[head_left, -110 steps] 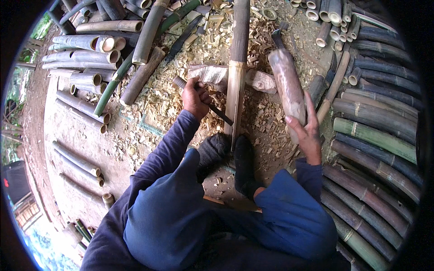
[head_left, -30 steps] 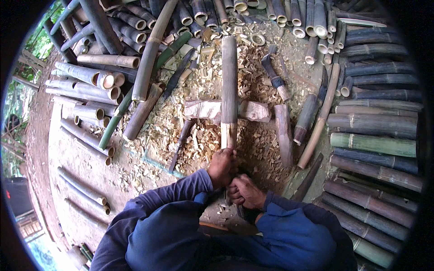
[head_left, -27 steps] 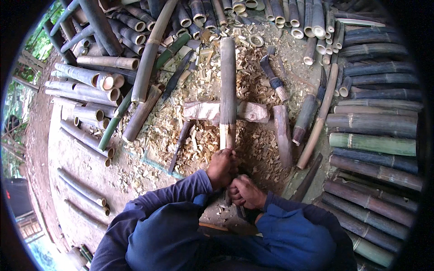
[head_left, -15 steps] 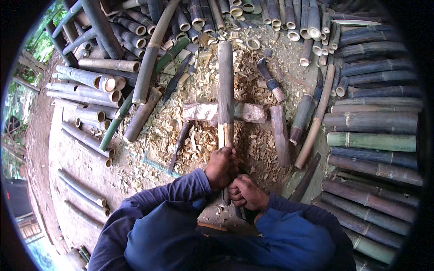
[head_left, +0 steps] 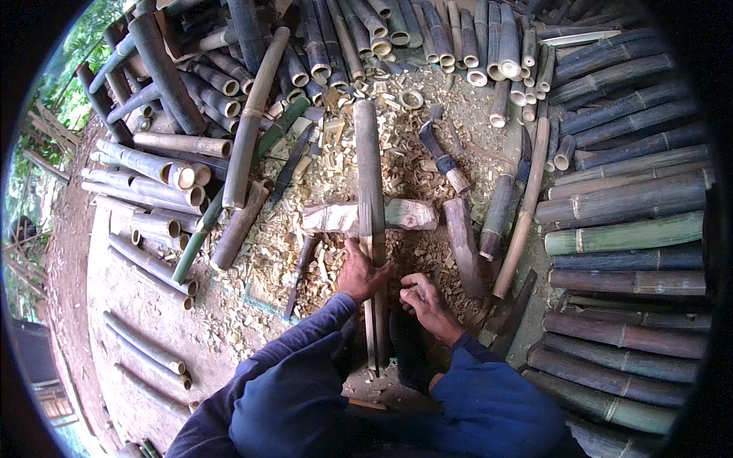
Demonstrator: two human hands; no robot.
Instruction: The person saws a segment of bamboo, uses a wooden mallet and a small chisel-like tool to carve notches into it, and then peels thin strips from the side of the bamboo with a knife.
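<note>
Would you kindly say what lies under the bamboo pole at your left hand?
A wooden block lies crosswise beneath the bamboo pole, among pale chips; the block's middle is covered.

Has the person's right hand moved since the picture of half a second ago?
Yes. Judged against the wooden block, the right hand has moved closer and slightly rightward.

Pale floor point(head_left: 130, 294), brown bare earth point(head_left: 69, 252) alongside; daylit green foliage point(head_left: 90, 47) beyond, at upper left

No lettering, number, label or sign can be read on the central bamboo pole point(head_left: 367, 153), on the bamboo stacked to its right point(head_left: 620, 237) (ringed at the joints), or on the lengths to its left point(head_left: 156, 188).
</note>
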